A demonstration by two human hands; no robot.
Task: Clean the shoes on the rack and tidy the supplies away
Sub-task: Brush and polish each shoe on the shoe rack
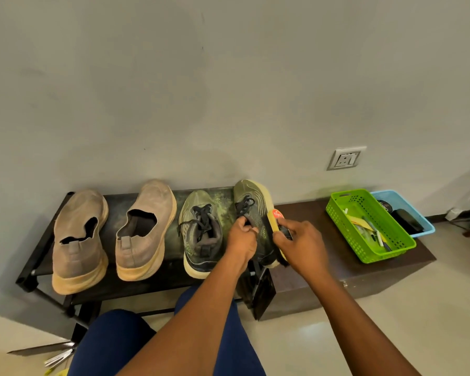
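Four shoes sit in a row on a low black shoe rack (42, 240) against the wall: at the left a pair of tan slip-on shoes, the left slip-on (78, 240) and the right slip-on (144, 230), both with heels toward the near edge and pale dusty soles; next a dusty green lace-up sneaker (201, 234) with black laces, flat on the rack; then a second green sneaker (251, 210) at the rack's right end, tipped up on its side so its pale sole faces right. A left hand (240, 240) reaches in from the near side with its fingers curled into the collar of this tipped sneaker, gripping it just below the laces. Just right of it a right hand (300, 242) has its fingers wrapped round a wooden shoe brush (276, 226) with a red label, the brush lying against the sneaker's sole edge. Right of the rack stands a low dark brown box (337, 272), and on its far right part rest a green plastic basket (345, 221) holding small supplies too jumbled to name and, touching it on the right, a blue plastic basket (418, 226) with a dark object inside. On the wall above is a power socket (346, 158)
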